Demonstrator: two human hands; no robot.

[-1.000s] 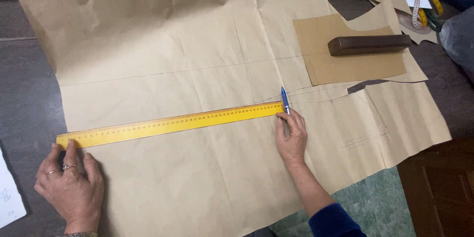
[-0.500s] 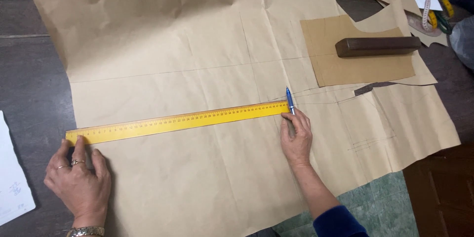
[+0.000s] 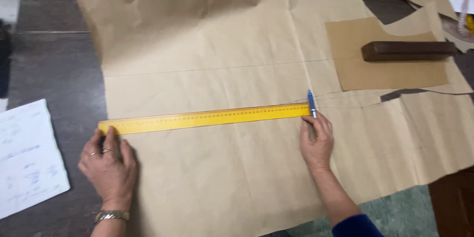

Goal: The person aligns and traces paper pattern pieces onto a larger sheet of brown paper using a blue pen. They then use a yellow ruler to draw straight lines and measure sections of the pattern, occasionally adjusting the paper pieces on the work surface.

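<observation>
The left hand [image 3: 109, 164] is pressing flat, fingers spread, on the yellow ruler [image 3: 205, 118] over brown paper [image 3: 237, 69]; the right hand [image 3: 317, 138] is gripping a blue pen [image 3: 311, 104] at the ruler's far end

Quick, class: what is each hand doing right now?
Left hand: open, fingers pressing the yellow ruler.
Right hand: closed on the blue pen.

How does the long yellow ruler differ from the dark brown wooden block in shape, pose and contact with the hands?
The long yellow ruler is thin, flat and bright; the dark brown wooden block is thick and shorter. The left hand presses the ruler's end; no hand touches the block. Both lie on brown paper.
</observation>
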